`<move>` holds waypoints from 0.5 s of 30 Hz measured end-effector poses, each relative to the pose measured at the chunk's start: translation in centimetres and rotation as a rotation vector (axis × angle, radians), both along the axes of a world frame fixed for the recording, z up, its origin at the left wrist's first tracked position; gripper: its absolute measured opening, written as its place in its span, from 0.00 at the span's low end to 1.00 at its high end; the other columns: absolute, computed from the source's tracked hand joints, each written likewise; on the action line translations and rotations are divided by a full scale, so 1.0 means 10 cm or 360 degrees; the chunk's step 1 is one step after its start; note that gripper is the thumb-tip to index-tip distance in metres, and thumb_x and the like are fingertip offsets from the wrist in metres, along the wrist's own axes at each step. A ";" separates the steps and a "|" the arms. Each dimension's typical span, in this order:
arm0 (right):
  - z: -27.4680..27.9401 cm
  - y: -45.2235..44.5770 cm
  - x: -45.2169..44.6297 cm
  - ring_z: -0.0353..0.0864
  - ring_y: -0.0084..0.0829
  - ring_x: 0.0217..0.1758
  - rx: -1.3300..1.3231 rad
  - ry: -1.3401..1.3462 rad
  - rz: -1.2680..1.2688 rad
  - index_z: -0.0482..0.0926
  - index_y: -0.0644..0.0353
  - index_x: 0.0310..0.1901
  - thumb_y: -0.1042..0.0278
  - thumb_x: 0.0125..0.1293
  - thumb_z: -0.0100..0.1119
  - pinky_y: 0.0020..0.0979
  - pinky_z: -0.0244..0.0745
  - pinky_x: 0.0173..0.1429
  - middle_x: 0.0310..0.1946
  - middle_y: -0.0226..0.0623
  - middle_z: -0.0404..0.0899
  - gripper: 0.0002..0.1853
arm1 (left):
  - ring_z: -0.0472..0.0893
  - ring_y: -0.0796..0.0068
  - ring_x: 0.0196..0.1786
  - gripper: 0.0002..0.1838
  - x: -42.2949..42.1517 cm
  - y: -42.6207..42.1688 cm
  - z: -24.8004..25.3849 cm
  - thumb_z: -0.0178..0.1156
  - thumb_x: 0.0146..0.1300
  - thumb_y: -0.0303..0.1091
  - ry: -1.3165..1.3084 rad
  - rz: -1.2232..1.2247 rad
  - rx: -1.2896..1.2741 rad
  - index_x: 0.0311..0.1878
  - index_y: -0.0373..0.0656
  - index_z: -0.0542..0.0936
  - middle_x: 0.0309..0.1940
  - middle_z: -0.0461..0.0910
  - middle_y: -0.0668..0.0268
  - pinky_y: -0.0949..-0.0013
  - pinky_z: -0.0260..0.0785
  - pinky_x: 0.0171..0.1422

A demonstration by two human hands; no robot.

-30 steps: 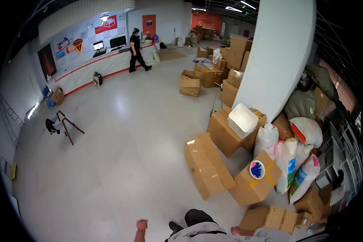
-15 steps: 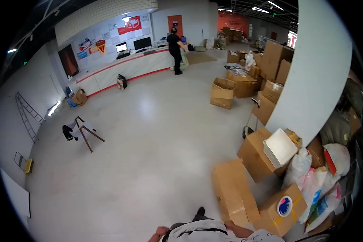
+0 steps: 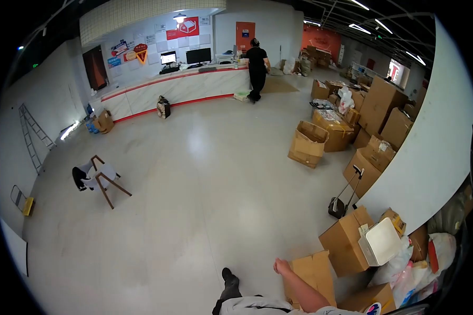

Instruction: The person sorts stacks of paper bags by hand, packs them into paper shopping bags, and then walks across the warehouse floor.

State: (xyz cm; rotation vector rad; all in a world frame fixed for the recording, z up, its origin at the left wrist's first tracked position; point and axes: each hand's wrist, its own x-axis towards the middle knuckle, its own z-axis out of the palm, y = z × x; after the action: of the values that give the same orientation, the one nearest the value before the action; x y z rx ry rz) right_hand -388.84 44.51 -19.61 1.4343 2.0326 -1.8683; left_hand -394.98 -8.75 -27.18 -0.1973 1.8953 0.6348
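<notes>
My right hand (image 3: 281,266) reaches forward at the lower middle with its fingers curled in, and nothing shows in it. The bare forearm crosses in front of an upright cardboard box (image 3: 316,270), which is nearest to this hand. Whether hand and box touch, I cannot tell. My left hand is out of view. One of my feet in a dark shoe (image 3: 227,275) steps on the floor at the bottom.
On the right, a cardboard box (image 3: 342,242) carries a white plastic container (image 3: 381,242), beside stuffed bags (image 3: 442,252). A dustpan (image 3: 337,208) stands by a white pillar (image 3: 420,152). Further off are an open carton (image 3: 307,144), a chair (image 3: 102,176), and a person (image 3: 257,68) at the counter (image 3: 181,97).
My body has moved forward, bringing the boxes closer. My left hand has left the view, while my right has swung forward from my waist. The other person has shifted along the counter.
</notes>
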 end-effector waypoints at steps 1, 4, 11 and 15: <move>-0.22 0.09 0.14 0.72 0.33 0.16 0.0068 -0.0063 0.0068 0.76 0.57 0.15 0.55 0.75 0.44 0.39 0.67 0.25 0.15 0.37 0.75 0.29 | 0.90 0.61 0.40 0.18 -0.33 0.16 -0.09 0.57 0.67 0.49 0.0032 -0.0166 0.0032 0.46 0.48 0.89 0.39 0.90 0.61 0.57 0.82 0.46; -0.65 0.11 0.70 0.78 0.37 0.21 -0.0019 -0.0480 0.0386 0.78 0.56 0.16 0.53 0.71 0.48 0.41 0.72 0.29 0.14 0.38 0.75 0.26 | 0.90 0.62 0.40 0.18 -1.61 0.74 -0.46 0.57 0.67 0.49 0.0753 -0.1838 0.0350 0.45 0.49 0.90 0.40 0.91 0.61 0.58 0.82 0.46; -0.38 0.28 0.42 0.87 0.39 0.32 -0.0165 -0.0982 -0.0135 0.88 0.60 0.29 0.38 0.77 0.42 0.43 0.80 0.43 0.26 0.42 0.87 0.36 | 0.86 0.72 0.29 0.13 -4.68 3.41 0.22 0.60 0.66 0.39 0.0721 -0.0097 0.0755 0.35 0.42 0.90 0.24 0.87 0.63 0.64 0.79 0.37; -0.35 0.71 -0.50 0.85 0.38 0.28 -0.0196 -0.0839 -0.0375 0.86 0.60 0.25 0.36 0.77 0.41 0.42 0.80 0.40 0.23 0.41 0.85 0.38 | 0.85 0.74 0.28 0.13 -5.63 4.31 0.66 0.59 0.68 0.37 0.0780 -0.0063 0.0927 0.36 0.41 0.90 0.24 0.86 0.63 0.67 0.78 0.36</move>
State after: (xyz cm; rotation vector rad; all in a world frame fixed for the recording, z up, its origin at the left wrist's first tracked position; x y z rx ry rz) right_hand -393.82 51.59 -23.07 1.9387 1.5320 -1.4312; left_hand -451.31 34.33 -20.54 0.4036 2.0678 1.2601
